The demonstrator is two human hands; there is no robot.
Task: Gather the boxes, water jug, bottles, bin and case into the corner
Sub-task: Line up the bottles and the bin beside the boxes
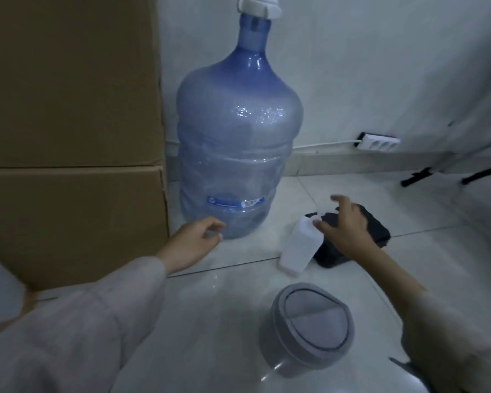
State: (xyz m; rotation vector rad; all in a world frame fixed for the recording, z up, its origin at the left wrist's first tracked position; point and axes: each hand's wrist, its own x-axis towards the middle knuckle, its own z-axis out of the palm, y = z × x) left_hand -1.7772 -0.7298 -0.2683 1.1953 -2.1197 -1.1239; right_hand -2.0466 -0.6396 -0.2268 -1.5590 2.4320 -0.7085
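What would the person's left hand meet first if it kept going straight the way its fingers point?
Most likely the base of the water jug: the left hand points right at it, though depth is unclear.

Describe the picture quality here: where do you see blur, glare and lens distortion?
Head view: dim and bluish; the right hand and white bottle are motion-blurred; glare spots glint on the water jug and glossy floor tiles; the wide-angle lens bows the cardboard boxes and skirting.

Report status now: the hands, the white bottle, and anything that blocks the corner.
Left hand open, empty, near water jug. Right hand open above white bottle, grip unclear. Black case beside bottle. Bin nearer the camera, not gathered.
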